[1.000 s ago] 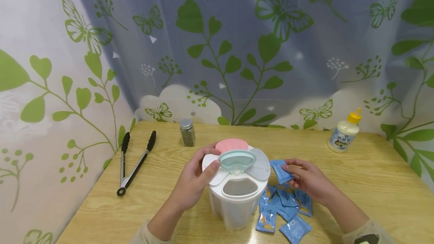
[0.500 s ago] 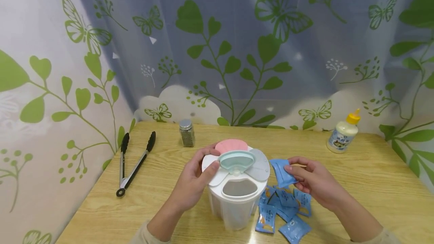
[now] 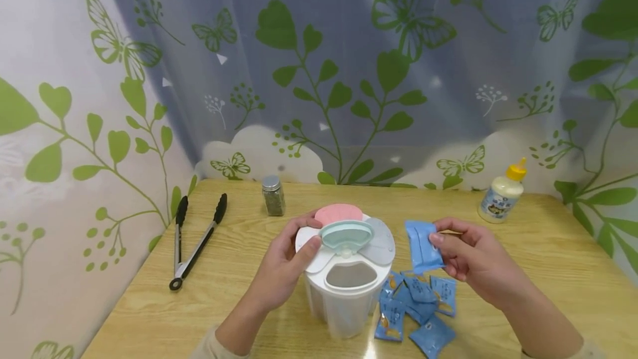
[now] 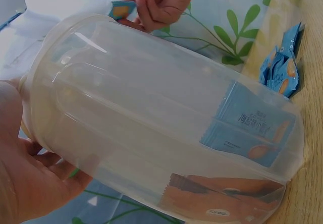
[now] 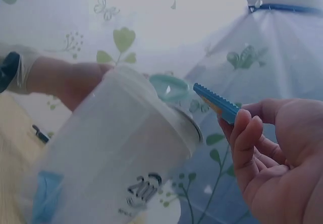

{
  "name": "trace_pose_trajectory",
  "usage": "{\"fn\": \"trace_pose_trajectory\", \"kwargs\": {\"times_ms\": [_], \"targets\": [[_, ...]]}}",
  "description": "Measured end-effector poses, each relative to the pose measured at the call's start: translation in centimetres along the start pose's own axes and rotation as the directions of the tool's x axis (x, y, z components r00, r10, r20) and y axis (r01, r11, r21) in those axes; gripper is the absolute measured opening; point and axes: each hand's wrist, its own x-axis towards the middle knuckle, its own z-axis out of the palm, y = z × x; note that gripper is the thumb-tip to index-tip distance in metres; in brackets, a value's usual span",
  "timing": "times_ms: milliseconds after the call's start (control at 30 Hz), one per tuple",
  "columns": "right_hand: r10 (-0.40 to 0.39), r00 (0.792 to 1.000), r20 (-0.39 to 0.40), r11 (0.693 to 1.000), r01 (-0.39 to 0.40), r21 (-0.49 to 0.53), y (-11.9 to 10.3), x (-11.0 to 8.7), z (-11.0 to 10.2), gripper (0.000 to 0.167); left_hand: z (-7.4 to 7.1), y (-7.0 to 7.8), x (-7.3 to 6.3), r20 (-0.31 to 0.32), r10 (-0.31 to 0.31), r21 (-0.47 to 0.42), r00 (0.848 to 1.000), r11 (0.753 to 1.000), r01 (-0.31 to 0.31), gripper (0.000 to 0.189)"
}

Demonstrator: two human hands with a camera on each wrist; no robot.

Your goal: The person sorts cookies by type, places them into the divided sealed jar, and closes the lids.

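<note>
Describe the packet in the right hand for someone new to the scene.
On the wooden table stands a white lidded container. Right of it lies a pile of blue packets. Above them, the right hand pinches one packet: the only one held.

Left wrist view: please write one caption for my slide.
Left hand holds a tub with packets inside; beyond, the right hand pinches a blue packet.

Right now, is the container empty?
Not empty: the left wrist view shows a blue packet and orange packaging inside the translucent container, low down. Total fill: cannot tell.
</note>
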Motion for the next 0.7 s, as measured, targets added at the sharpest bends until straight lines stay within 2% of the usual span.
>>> {"fn": "trace_pose_trajectory", "kwargs": {"times_ms": [167, 333, 467, 700], "targets": [[-0.051, 0.997, 0.063, 0.999, 0.052, -0.007, -0.7, 0.5, 1.6, 0.029, -0.1, 0.0, 0.0, 0.003, 0.004, -0.008, 1.000, 1.000, -0.004, 0.028], [-0.120, 0.985, 0.125, 0.992, 0.122, -0.013, -1.1, 1.1, 3.2, 0.029, -0.1, 0.1, 0.0, 0.015, -0.002, -0.030, 1.000, 1.000, 0.002, 0.029], [-0.140, 0.978, 0.155, 0.989, 0.145, -0.021, -1.6, 1.8, 4.6, 0.028, -0.2, 0.1, -0.1, 0.013, -0.009, -0.028, 1.000, 1.000, 0.010, 0.029], [-0.168, 0.975, 0.144, 0.974, 0.187, -0.131, -2.0, 2.5, 7.2, 0.020, -0.2, 0.1, 0.0, 0.011, -0.001, -0.024, 1.000, 1.000, 0.001, 0.029]]}}
